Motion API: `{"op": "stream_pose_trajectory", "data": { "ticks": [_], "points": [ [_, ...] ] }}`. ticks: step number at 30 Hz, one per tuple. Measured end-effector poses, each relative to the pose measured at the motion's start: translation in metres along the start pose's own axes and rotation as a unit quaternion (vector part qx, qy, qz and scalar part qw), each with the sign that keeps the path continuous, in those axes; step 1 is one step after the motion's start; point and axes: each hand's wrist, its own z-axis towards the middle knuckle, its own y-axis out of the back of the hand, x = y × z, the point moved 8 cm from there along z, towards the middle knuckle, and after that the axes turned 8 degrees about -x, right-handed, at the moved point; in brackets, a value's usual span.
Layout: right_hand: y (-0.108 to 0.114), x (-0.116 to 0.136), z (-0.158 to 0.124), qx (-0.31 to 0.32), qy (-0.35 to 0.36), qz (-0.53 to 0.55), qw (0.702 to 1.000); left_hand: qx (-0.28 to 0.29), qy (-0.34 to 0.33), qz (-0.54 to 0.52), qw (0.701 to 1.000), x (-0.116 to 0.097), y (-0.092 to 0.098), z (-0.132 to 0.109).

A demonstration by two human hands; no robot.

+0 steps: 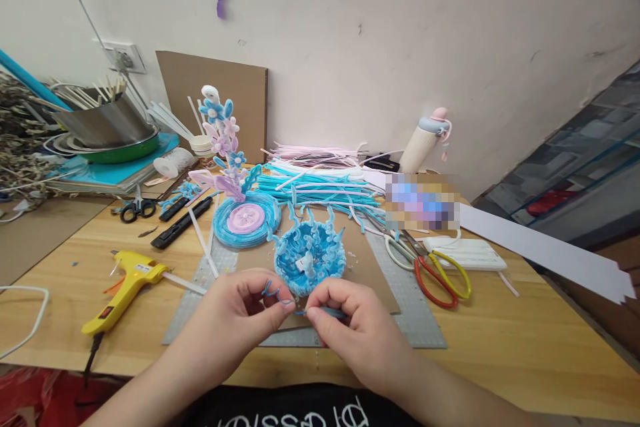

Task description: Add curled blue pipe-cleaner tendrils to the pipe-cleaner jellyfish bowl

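Observation:
My left hand (260, 307) and my right hand (345, 313) meet low in front of me, fingertips pinched close together. A thin blue pipe cleaner (300, 312) runs between them; its left end curls in thin loops above my left fingers, and a fuzzy stretch passes under my right fingers. Just beyond my hands stands a blue fuzzy bowl-shaped piece (327, 243) with curly upright tips and a small white figure inside. Behind it to the left is a round blue and pink coiled base (223, 223), with a stem of pipe-cleaner flowers (235, 160) rising there.
A yellow glue gun (135, 273) lies left, near black cutters (183, 220) and small scissors (137, 207). Red- and yellow-handled scissors (437, 280) lie right, beside a white mask (467, 253). Blue pipe cleaners (320, 187) are piled behind. A grey cutting mat (420, 330) lies under cardboard (373, 280).

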Motion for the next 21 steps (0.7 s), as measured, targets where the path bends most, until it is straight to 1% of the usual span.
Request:
{"op": "stream_pose_trajectory", "data": {
  "ticks": [2,4,7,10,11,12,13,14,15,17,18,19,21],
  "points": [
    [0.0,0.0,0.0,0.001,-0.001,-0.002,1.0,0.017,0.014,-0.004,1.0,0.005,-0.003,0.0],
    [0.0,0.0,0.0,0.004,0.0,0.004,1.0,0.033,0.047,-0.034,0.998,0.014,-0.005,0.0],
    [-0.003,0.0,0.001,0.024,-0.009,0.051,0.998,0.065,0.101,-0.124,0.985,0.027,-0.011,-0.002],
    [-0.009,-0.002,0.0,0.068,-0.036,0.123,0.989,0.089,0.115,-0.213,0.966,0.029,-0.016,-0.005],
    [-0.01,-0.001,0.0,0.074,-0.029,0.128,0.989,0.094,0.12,-0.234,0.96,0.028,-0.018,-0.005],
    [-0.009,0.002,0.0,0.071,-0.007,0.113,0.991,0.097,0.13,-0.25,0.955,0.027,-0.019,-0.006],
    [-0.006,0.006,0.0,0.058,0.03,0.079,0.995,0.101,0.141,-0.261,0.95,0.026,-0.021,-0.007],
    [-0.002,0.012,-0.001,0.035,0.082,0.033,0.995,0.104,0.151,-0.271,0.945,0.025,-0.023,-0.008],
    [0.002,0.02,-0.003,0.01,0.144,-0.019,0.989,0.105,0.158,-0.279,0.941,0.024,-0.024,-0.009],
    [0.006,0.035,-0.01,-0.027,0.267,-0.108,0.957,0.108,0.169,-0.297,0.933,0.022,-0.027,-0.01],
    [0.007,0.041,-0.013,-0.038,0.315,-0.136,0.938,0.112,0.174,-0.307,0.929,0.021,-0.028,-0.01],
    [0.008,0.046,-0.016,-0.047,0.352,-0.156,0.922,0.117,0.176,-0.317,0.924,0.02,-0.03,-0.01],
    [0.009,0.051,-0.02,-0.066,0.396,-0.183,0.897,0.125,0.185,-0.331,0.917,0.021,-0.032,-0.01]
  ]
}}
